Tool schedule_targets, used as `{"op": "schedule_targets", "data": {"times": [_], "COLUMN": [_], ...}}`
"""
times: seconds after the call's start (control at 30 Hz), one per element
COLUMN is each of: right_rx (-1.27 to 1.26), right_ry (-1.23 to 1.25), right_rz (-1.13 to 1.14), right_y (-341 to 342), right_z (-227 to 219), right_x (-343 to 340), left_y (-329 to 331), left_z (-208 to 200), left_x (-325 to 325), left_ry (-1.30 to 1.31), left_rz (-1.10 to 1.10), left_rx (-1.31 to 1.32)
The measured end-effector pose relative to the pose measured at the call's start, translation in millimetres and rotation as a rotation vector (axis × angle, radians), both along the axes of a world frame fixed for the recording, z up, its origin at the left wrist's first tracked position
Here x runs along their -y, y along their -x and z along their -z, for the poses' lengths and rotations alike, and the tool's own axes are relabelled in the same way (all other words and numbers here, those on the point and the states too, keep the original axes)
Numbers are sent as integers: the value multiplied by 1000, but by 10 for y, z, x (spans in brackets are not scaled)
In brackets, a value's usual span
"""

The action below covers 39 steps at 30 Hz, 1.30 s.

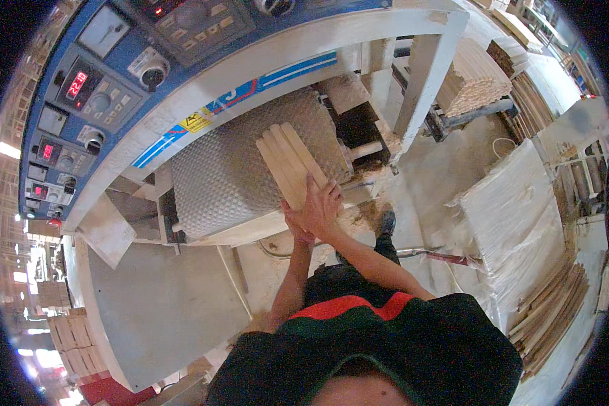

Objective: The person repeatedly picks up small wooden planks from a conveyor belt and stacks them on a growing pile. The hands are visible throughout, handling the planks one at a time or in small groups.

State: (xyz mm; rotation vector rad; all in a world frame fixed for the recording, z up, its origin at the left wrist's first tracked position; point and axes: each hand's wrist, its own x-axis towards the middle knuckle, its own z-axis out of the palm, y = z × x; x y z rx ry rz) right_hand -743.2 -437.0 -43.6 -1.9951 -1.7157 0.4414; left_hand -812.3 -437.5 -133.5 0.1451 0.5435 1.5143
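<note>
Left to right about the belt: the blue panel (105, 88) with lit red displays arches beyond the belt and to its left; the grey board (162, 304) lies to its near left. The textured belt (213, 179) itself sits beneath the machine's pale frame (203, 84). Over the belt's right half is a bundle of pale slats (281, 154), laid side by side. Their long axis slants from the hands forward and leftward across the belt; whether the far end touches it cannot be told. At the belt's near edge, the left hand (296, 224) is closed on the slats' near end, partly hidden by the right. The right hand (321, 206) grips that end along its right side. Both hands are equally near, the slats extending beyond them. Right of the belt are a wood stack (474, 81), a white sheet (514, 223) and loose strips (551, 314).
</note>
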Motion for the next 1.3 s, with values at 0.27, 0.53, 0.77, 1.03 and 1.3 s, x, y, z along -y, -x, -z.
{"op": "schedule_targets", "data": {"times": [0.27,0.53,0.77,1.03,1.3], "right_rx": [1,-601,-573,-724,-750], "right_ry": [-9,58,-88,-28,-132], "right_rz": [-96,-199,-24,-57,-62], "right_y": [284,-25,28,55,44], "right_z": [-22,404,619,510,647], "right_x": [-58,-390,-632,-562,-515], "left_y": [366,613,598,715,587], "left_z": [268,213,167,156,-180], "left_x": [15,-15,-164,-185,-230], "left_ry": [-63,-163,-78,-90,72], "left_rz": [-32,45,26,35,-4], "left_rx": [156,259,287,322,406]}}
